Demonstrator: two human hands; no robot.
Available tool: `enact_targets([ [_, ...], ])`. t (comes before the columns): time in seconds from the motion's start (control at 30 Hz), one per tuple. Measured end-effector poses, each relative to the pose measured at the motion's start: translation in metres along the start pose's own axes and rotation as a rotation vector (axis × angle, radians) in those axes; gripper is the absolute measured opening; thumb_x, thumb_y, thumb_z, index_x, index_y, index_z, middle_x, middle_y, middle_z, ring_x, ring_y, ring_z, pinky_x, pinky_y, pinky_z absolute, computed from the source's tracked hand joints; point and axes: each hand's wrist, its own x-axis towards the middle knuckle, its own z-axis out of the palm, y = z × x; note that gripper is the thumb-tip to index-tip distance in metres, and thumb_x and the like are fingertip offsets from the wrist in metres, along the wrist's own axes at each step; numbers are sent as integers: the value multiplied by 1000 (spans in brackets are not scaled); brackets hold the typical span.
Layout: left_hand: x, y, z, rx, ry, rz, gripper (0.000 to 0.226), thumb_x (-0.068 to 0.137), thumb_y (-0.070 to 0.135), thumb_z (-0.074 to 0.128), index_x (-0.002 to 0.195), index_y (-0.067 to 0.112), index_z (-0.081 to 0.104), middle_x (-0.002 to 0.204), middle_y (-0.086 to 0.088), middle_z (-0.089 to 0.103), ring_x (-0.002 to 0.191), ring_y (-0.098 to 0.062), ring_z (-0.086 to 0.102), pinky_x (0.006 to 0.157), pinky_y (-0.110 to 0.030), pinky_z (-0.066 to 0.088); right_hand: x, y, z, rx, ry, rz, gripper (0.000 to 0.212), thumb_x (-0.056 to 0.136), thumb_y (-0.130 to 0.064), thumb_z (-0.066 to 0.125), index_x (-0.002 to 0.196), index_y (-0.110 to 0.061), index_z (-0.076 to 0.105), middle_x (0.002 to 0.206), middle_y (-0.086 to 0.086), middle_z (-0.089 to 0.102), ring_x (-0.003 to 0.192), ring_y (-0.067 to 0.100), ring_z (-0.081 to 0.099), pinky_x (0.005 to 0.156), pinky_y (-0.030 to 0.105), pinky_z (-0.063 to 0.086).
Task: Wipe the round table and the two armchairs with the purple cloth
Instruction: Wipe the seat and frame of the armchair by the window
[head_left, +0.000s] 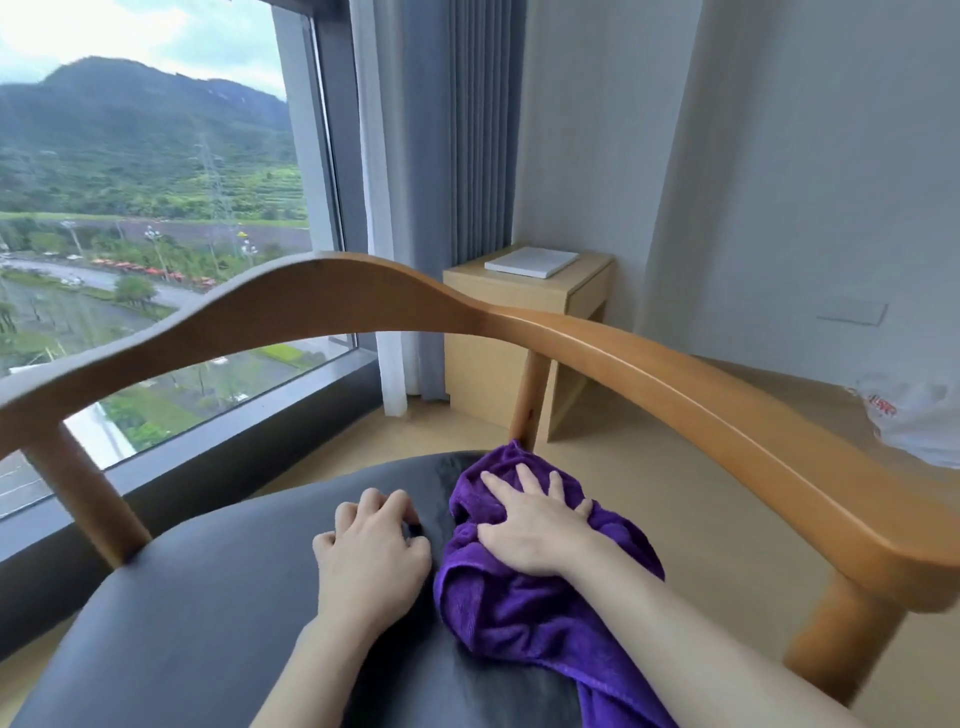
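Armchair (467, 306): curved wooden rail, round legs; seat of smooth dark leather-like padding.
Purple cloth (519, 608): plush, crumpled, lay on the seat's right part.
Right hand (530, 525): fingers spread flat, pressed on the cloth, gripped nothing.
Left hand (371, 551): rested on bare seat just left of the cloth, fingers loosely curled, held nothing.

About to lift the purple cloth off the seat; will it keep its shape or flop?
Likely floppy: the cloth lies bunched in soft folds under the right hand. Probably light, plush like microfibre. On the smooth dark seat it should slide easily when pushed.
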Motion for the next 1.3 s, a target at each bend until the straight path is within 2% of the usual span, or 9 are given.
enact_targets([
  [0.23, 3, 1, -1, 6, 11, 16, 13, 85, 36, 45, 96, 35, 50, 103, 10, 44, 105, -18, 38, 86, -35, 27, 30, -7, -14, 71, 52, 5, 83, 82, -49, 38, 160, -35, 14, 170, -6, 3, 156, 29, -1, 121, 62, 2],
  [0.43, 10, -6, 7, -26, -64, 142, 44, 89, 41, 41, 131, 44, 51, 141, 16, 44, 134, -11, 29, 108, -38, 18, -7, -12, -4, -100, 144, 24, 74, 87, -43, 40, 156, -17, 28, 165, 3, 22, 150, 31, 20, 121, 54, 18],
  [0.6, 12, -9, 11, -32, -97, 123, 45, 89, 39, 42, 133, 44, 52, 143, 15, 45, 138, -14, 27, 119, -54, 8, -73, 4, -1, -126, 124, -20, 69, 73, -43, 35, 133, -14, 53, 146, 4, 44, 135, 29, 37, 110, 48, 34],
  [0.7, 12, -9, 10, -38, -88, 128, 44, 89, 39, 42, 132, 43, 53, 143, 14, 45, 138, -15, 28, 119, -54, 9, -67, 17, -9, 21, 220, 14, 35, 71, -35, 39, 99, -16, 51, 132, 5, 47, 126, 29, 43, 103, 41, 40],
  [0.77, 12, -8, 10, -43, -83, 124, 44, 89, 38, 42, 132, 42, 53, 142, 14, 45, 137, -15, 28, 118, -55, 10, -41, 16, -16, 114, 298, -52, 50, 76, -25, 46, 123, -9, 52, 148, 8, 35, 138, 30, 32, 115, 40, 32],
  [0.8, 11, -8, 10, -41, -83, 124, 44, 89, 38, 42, 132, 42, 53, 142, 15, 45, 137, -15, 28, 118, -54, 10, -27, 12, -19, 157, 316, -91, 66, 79, -21, 50, 143, -6, 42, 158, 7, 26, 146, 28, 24, 121, 38, 25],
  [0.87, 11, -8, 11, -42, -77, 125, 45, 89, 39, 41, 132, 42, 53, 142, 15, 45, 137, -16, 29, 119, -54, 9, 1, 4, -21, 171, 291, -127, 77, 83, -19, 54, 155, -7, 29, 165, 4, 18, 152, 25, 17, 125, 40, 16],
  [1.0, 14, -11, 12, -39, -74, 126, 45, 88, 41, 40, 132, 44, 51, 143, 17, 43, 137, -14, 28, 119, -52, 10, 34, -1, -24, 135, 144, -14, 67, 81, -35, 43, 147, -22, 43, 160, -2, 33, 144, 29, 30, 118, 50, 26],
  [1.3, 10, -8, 9, -55, -84, 107, 47, 87, 41, 38, 132, 44, 50, 144, 19, 42, 138, -12, 26, 120, -50, 7, -34, 16, 4, -91, 309, 200, 68, 81, -45, 35, 138, -10, 50, 141, 12, 50, 127, 32, 46, 107, 46, 39],
])
